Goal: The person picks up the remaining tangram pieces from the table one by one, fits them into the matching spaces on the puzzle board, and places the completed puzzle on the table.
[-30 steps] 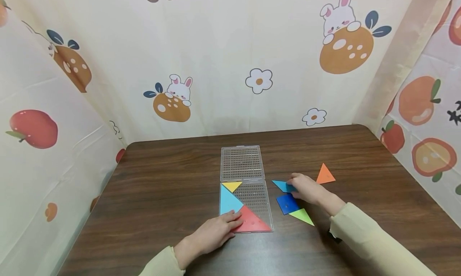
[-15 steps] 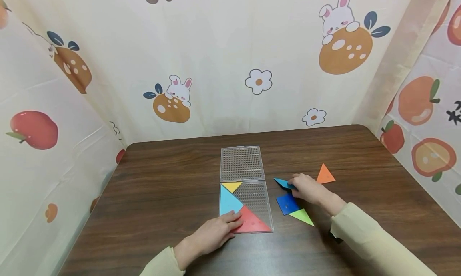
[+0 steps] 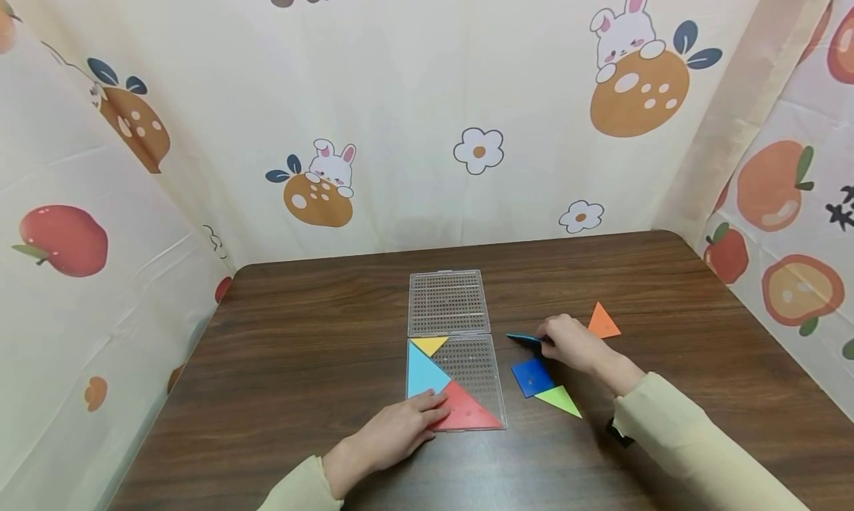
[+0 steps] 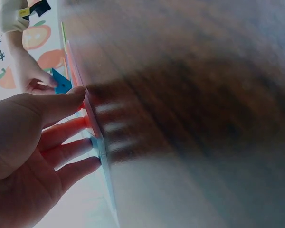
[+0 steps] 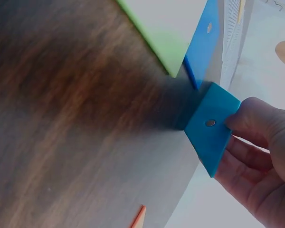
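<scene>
My right hand [image 3: 577, 344] pinches a teal-blue parallelogram tangram piece [image 5: 211, 128] between thumb and fingers. The piece is tilted up nearly on edge, and its underside shows a small round metal dot. My left hand [image 3: 394, 433] rests with fingers stretched out on the near edge of a clear hinged case [image 3: 470, 363], fingertips over the large red triangle [image 3: 467, 411] and beside the large light-blue triangle [image 3: 423, 370]. In the left wrist view the left thumb touches the case's near rim. A small yellow triangle [image 3: 429, 345] lies in the case's upper left corner.
A dark blue square [image 3: 532, 377] and a green triangle [image 3: 562, 400] lie in front of my right hand. Beyond it is an orange triangle [image 3: 603, 322]. The case's perforated lid [image 3: 448, 303] lies open behind its base. A printed curtain [image 3: 400, 88] hangs behind the wooden table [image 3: 300, 348].
The teal-blue parallelogram, flat on the table a second ago, has been tipped up nearly on edge by my right hand. My left hand has stayed in place.
</scene>
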`<state>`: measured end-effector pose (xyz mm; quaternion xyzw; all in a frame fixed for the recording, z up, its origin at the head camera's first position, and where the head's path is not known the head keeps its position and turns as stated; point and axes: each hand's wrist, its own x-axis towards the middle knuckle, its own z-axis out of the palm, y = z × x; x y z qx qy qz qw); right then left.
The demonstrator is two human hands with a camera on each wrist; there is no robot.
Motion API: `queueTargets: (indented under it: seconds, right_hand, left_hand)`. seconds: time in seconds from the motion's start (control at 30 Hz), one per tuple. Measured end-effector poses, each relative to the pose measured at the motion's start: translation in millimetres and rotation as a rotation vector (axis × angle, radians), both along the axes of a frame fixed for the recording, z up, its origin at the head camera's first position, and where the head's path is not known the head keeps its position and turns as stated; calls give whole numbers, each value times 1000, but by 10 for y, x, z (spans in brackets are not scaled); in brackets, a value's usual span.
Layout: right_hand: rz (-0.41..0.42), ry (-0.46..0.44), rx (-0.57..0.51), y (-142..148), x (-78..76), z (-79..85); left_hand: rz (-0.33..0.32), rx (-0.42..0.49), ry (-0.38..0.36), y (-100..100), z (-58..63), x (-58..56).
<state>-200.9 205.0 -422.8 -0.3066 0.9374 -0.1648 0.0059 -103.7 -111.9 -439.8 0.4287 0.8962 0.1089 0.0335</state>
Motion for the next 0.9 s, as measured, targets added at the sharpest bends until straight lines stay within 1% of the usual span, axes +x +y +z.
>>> queueTargets:
  seconds: [0.1,0.2,0.4,0.43,0.63,0.67,0.9]
  right_hand:
    - [-35,-20,-8,-2,4,7]
    - [-61,-21,-9,1,4,23]
    - [-81,-14,-5,12,-4,51]
    - [-84,-19,-12,15,-6,52]
    - [-113,-47,-89,37,-15,59]
    - [-119,-50,-98,38,-15,61]
    - [-152,-55,-140,51,-32,53]
  left_hand:
    - [2,-4,-7,1,4,3]
    - [2,-7,-13,2,-1,-2]
    - [-4,8,-19,-3,-2,-12]
    - [-10,7,-8,-4,-6,-15]
    - [-4,2,-13,-3,-22,-28]
    - [4,1,-27,-1,-21,-28]
    - [17,-16,-45,8,-7,-26]
